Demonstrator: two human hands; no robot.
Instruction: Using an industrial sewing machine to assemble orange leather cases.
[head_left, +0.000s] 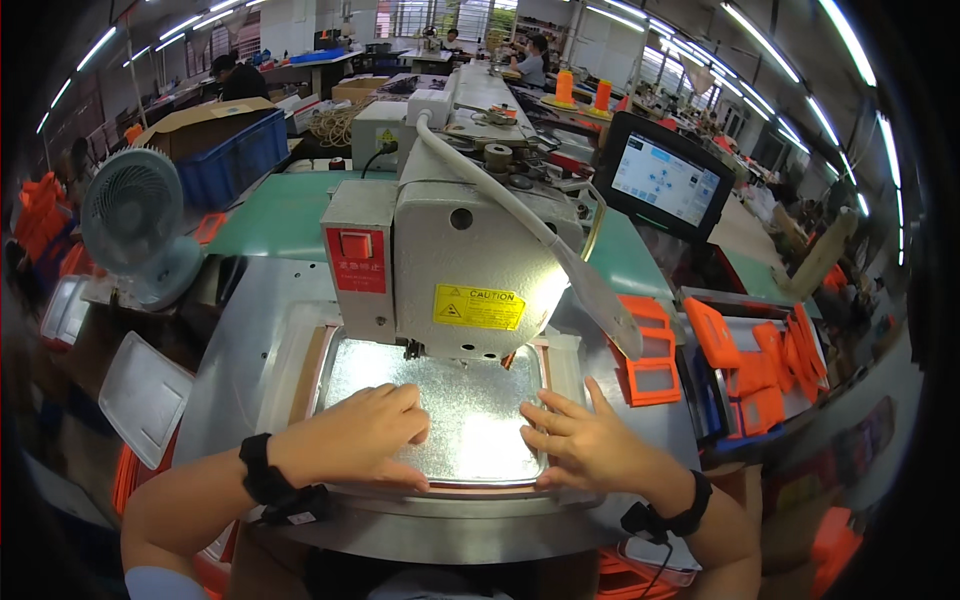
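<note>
A shiny silver rectangular panel (470,420), with a thin reddish rim along its front edge, lies flat under the head of an industrial sewing machine (460,250). My left hand (360,435) rests over the panel's left front part. Its fingers are bent and its thumb reaches apart from them toward the front edge; nothing shows in its grasp. At the right edge, my right hand (590,440) lies with fingers spread, the fingertips on the panel's rim. The machine's needle area is partly hidden behind its casing.
Orange frame-shaped pieces (648,350) lie right of the machine, with more in a tray (770,370). A touch screen (665,175) stands behind them. On the left are a fan (135,215), a clear plastic template (145,398) and a blue crate (225,150). A lamp arm (590,290) hangs low.
</note>
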